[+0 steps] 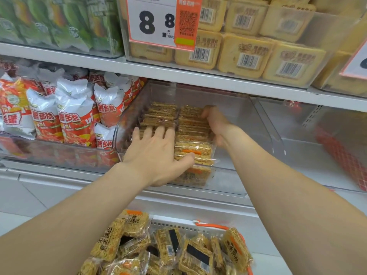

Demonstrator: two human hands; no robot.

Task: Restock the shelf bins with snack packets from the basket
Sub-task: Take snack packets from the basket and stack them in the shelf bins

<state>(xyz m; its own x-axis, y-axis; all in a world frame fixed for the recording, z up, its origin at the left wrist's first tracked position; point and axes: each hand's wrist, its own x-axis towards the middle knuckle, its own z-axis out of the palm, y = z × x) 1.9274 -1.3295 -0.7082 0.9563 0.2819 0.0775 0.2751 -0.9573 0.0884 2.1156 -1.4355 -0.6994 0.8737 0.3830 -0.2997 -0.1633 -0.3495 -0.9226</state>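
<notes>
A clear plastic shelf bin (264,124) on the middle shelf holds two rows of golden rice-cracker packets (162,114) standing on edge. My left hand (156,155) lies flat with straight fingers on the left row, its thumb against the front packet (200,153) of the right row. My right hand (214,122) reaches deeper into the bin and its curled fingers grip the packets at the back of the right row. Below, a white basket (172,225) with an orange handle holds several loose packets (194,253) of the same snack.
Left of the bin stands a bin of red and white chip bags (75,116). The upper shelf carries yellow cake packs (246,56) and a price tag (158,22) reading 8.8. At right, a red mesh item (341,155) lies in another clear bin.
</notes>
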